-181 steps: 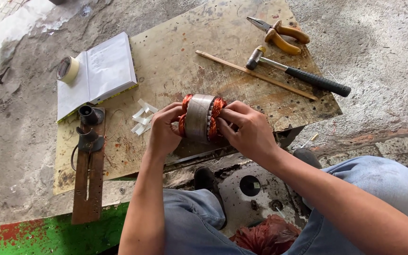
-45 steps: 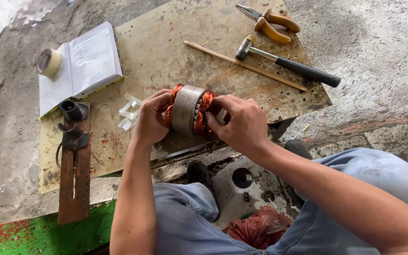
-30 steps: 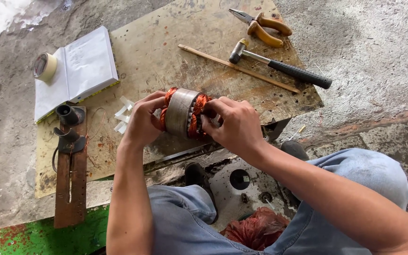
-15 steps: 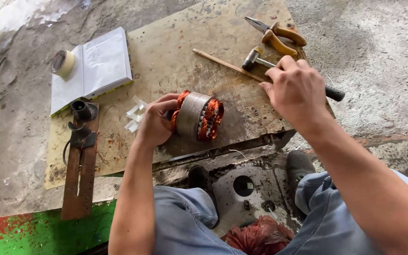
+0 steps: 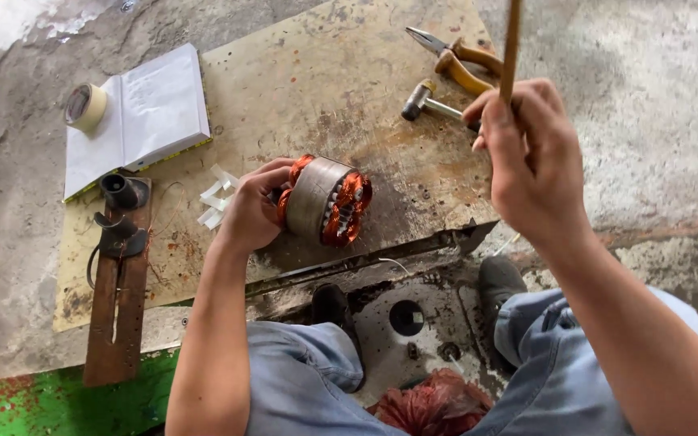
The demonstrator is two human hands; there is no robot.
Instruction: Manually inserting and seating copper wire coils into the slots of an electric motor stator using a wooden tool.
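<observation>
One stator (image 5: 322,200), copper windings showing, lies mid-board (image 5: 325,81); left hand (image 5: 250,211) cups its left end. Right hand (image 5: 527,153) pinches one wooden stick (image 5: 510,44), raised. Far right: one hammer (image 5: 423,98), one pliers (image 5: 458,60). Far left: one notebook (image 5: 143,113), one tape roll (image 5: 84,106).

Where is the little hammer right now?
In the head view the hammer lies on the board at upper right, just below the pliers, its handle hidden behind the right hand.

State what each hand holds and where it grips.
Left hand grips the motor stator by its left end; right hand pinches the thin wooden stick near its lower end.
</observation>
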